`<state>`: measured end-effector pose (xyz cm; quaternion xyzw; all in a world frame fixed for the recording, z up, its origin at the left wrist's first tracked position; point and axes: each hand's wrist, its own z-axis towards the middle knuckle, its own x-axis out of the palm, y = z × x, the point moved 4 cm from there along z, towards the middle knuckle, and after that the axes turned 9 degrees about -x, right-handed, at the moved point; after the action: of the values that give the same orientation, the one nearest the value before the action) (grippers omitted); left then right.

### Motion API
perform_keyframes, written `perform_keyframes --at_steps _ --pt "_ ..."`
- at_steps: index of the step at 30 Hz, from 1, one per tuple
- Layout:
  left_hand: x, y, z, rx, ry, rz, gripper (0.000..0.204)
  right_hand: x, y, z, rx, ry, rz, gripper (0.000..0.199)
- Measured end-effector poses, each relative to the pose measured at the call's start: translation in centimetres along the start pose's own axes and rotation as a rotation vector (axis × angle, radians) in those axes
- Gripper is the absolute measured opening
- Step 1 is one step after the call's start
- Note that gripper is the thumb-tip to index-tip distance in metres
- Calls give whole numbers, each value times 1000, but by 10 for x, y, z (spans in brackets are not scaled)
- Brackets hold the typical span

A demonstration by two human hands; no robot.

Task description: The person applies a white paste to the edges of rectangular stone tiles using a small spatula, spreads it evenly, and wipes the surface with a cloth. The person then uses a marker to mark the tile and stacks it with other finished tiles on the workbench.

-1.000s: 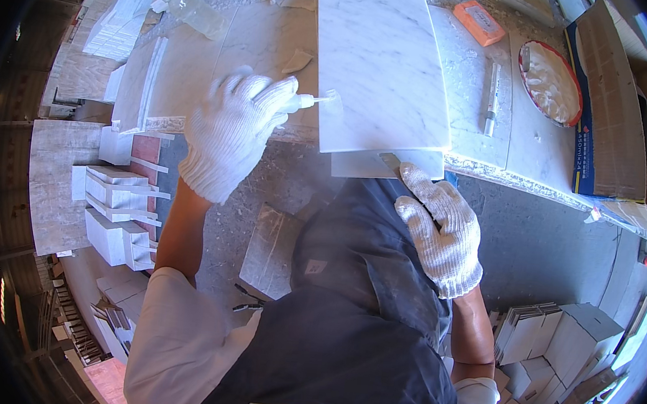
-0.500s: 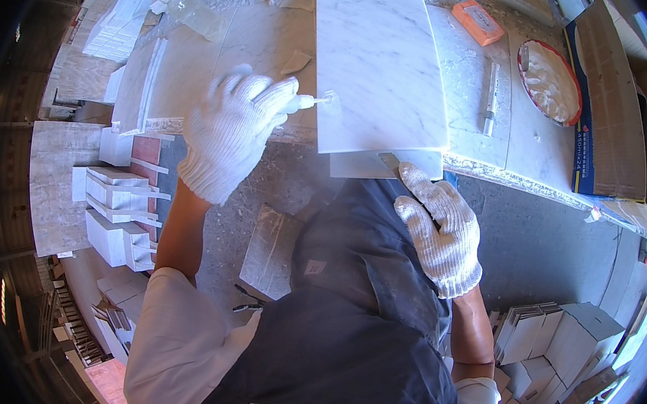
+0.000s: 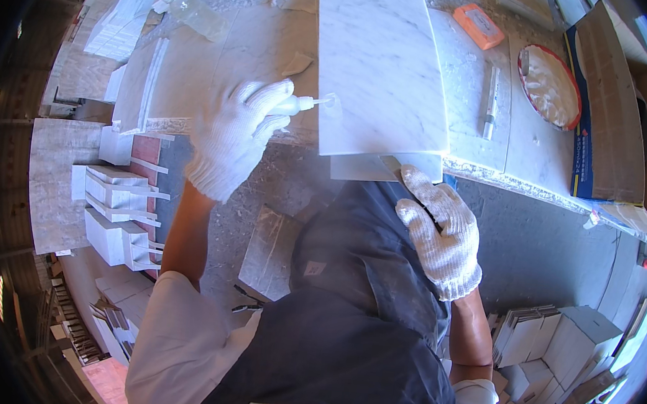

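Note:
A grey-veined white marble slab (image 3: 386, 61) lies on the bench, its near end reaching past the front edge. In a white knit glove, my left hand (image 3: 231, 136) is closed round a small translucent squeeze bottle (image 3: 293, 106). The bottle's thin nozzle points at a wet, glossy patch (image 3: 333, 107) on the slab's left side. My gloved right hand (image 3: 444, 232) grips a flat metal blade like a putty knife (image 3: 393, 165); its handle is hidden by the fingers. That blade rests by a pale piece (image 3: 357, 167) showing beneath the slab's near edge.
On the bench's right are an orange block (image 3: 478, 26), a marker-like tube (image 3: 491, 101), a red-rimmed tub of white paste (image 3: 549, 85) and an open cardboard box (image 3: 612, 112). A clear bottle (image 3: 193, 15) lies at the far left. White boxes (image 3: 118, 219) are stacked left of me.
My left hand has shifted slightly, and the squeeze bottle lies flatter, with more of it showing. The nozzle stays near the wet patch. My right hand has hardly moved.

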<state>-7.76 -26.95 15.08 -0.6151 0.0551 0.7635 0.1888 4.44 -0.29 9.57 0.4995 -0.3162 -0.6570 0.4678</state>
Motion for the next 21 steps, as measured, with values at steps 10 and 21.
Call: perform_keyframes --at_steps 10,21 --pt "58 104 1 -554 -260 -946 41 4 -2 -14 371 93 534 51" --pt "139 209 43 -617 -419 -1029 28 30 -3 -27 581 324 730 43"
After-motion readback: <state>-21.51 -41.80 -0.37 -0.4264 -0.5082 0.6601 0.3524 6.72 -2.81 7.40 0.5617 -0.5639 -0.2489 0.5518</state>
